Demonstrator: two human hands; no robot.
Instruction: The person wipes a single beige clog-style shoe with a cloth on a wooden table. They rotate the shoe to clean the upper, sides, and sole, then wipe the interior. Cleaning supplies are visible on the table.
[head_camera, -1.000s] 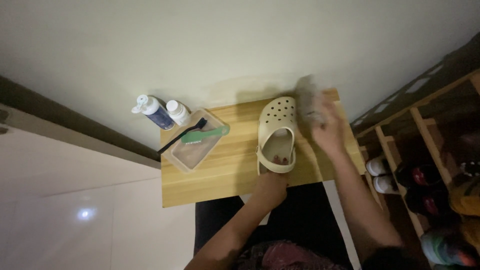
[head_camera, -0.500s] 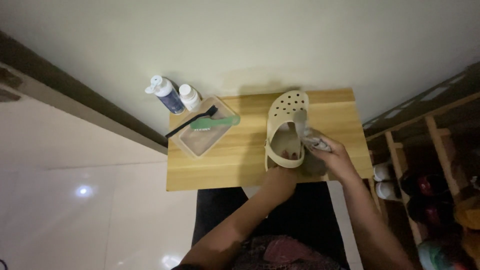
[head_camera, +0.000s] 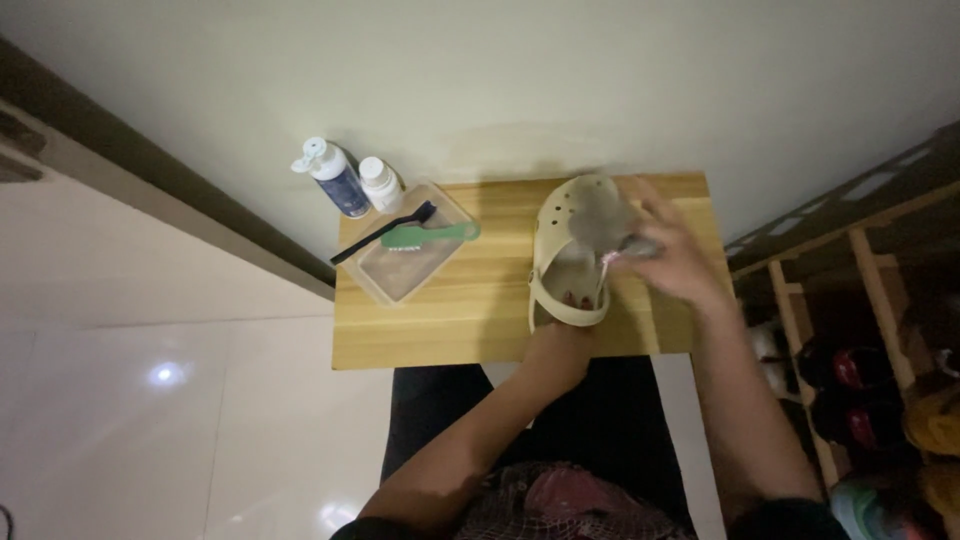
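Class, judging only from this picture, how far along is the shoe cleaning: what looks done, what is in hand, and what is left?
Done: the cream clog lies on the wooden table, with two bottles, a clear tray and brushes set out. In hand: the left hand steadies the heel while the right hand rubs a grey cloth over the toe. Left: the brushes lie unused; how clean the clog is cannot be told.

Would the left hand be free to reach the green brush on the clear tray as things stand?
Probably not at once: the left hand grips the heel of the cream clog. The table between it and the green brush looks bare, so only letting go stands in the way.
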